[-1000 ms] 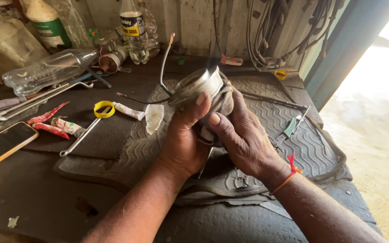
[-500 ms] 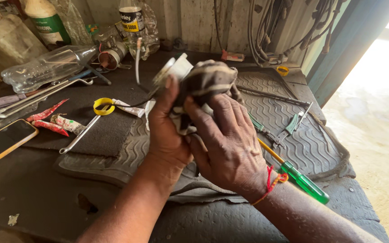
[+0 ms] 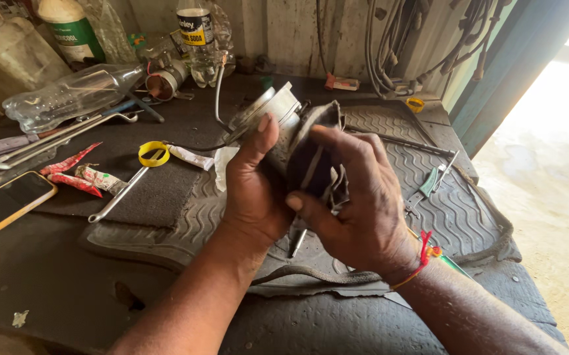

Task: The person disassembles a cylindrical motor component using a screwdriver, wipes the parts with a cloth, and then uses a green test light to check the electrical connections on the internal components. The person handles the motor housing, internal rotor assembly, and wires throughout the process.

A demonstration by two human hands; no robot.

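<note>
The left hand (image 3: 253, 190) is closed around a pale metal cylindrical part (image 3: 272, 112), thumb laid up along its side, holding it above the rubber floor mat (image 3: 442, 210) that covers the workbench. The right hand (image 3: 356, 204) presses a dark grimy rag (image 3: 314, 161) against the near side of the same part, fingers spread over the cloth and thumb tucked under it. The cylinder's long axis tilts up and away from the palms, its rounded end pointing toward the back wall and a little to the left; its lower half is hidden by the rag and both hands, so its full shape cannot be made out.

Beyond the grip, against the wall, stands a clear plastic bottle with a yellow-and-dark label (image 3: 197, 36), its top cut off by the frame. Far to the left of it is a white bottle with a green label (image 3: 72, 33), and a clear bottle (image 3: 67, 98) lies on its side below that. Left of the grip lie a yellow ring (image 3: 153, 153), a white squeezed tube (image 3: 191, 158), two red crumpled tubes (image 3: 67, 172) and a long spanner (image 3: 117, 196). A phone in an orange case (image 3: 5, 207) sits at the left edge, partly cut off. Right of the grip, a green-handled tool (image 3: 454, 265) is mostly hidden behind the right wrist, which wears a red thread (image 3: 422, 253).
</note>
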